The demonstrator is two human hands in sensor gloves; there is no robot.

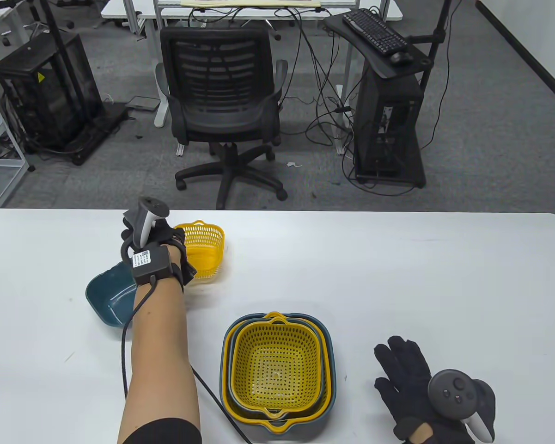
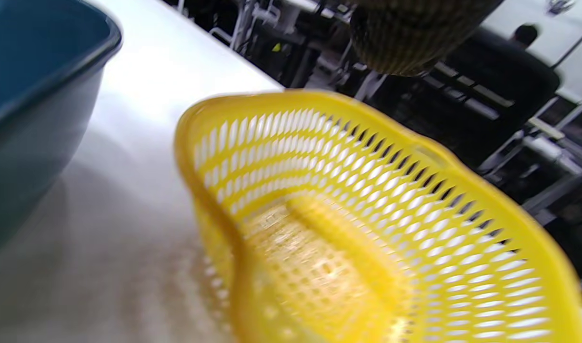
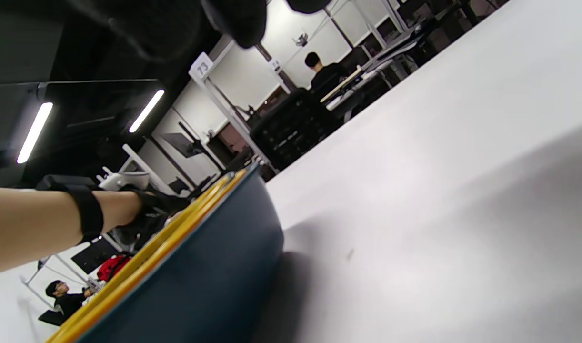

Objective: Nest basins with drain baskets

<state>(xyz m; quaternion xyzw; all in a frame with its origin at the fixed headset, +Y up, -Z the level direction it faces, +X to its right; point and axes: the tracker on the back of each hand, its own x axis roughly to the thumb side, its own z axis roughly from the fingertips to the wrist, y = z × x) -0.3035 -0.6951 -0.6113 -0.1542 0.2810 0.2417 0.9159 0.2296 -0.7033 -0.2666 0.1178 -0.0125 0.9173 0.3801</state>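
My left hand (image 1: 175, 243) grips the near left rim of a small yellow drain basket (image 1: 205, 247) at the far left of the table and holds it tilted. In the left wrist view the basket (image 2: 367, 224) fills the frame, blurred, with one fingertip (image 2: 400, 43) above it. A small dark blue basin (image 1: 108, 296) sits just left of my forearm, also in the left wrist view (image 2: 29, 95). A nested stack of blue basins (image 1: 329, 365) and yellow baskets (image 1: 277, 365) stands at front centre. My right hand (image 1: 399, 365) rests flat and empty on the table right of the stack.
The white table (image 1: 397, 277) stretches bare to the right and far side. The stack's blue wall (image 3: 200, 286) and yellow rim (image 3: 143, 267) show close in the right wrist view. A cable (image 1: 212, 393) runs from my left wrist past the stack. An office chair (image 1: 222, 97) stands beyond the table.
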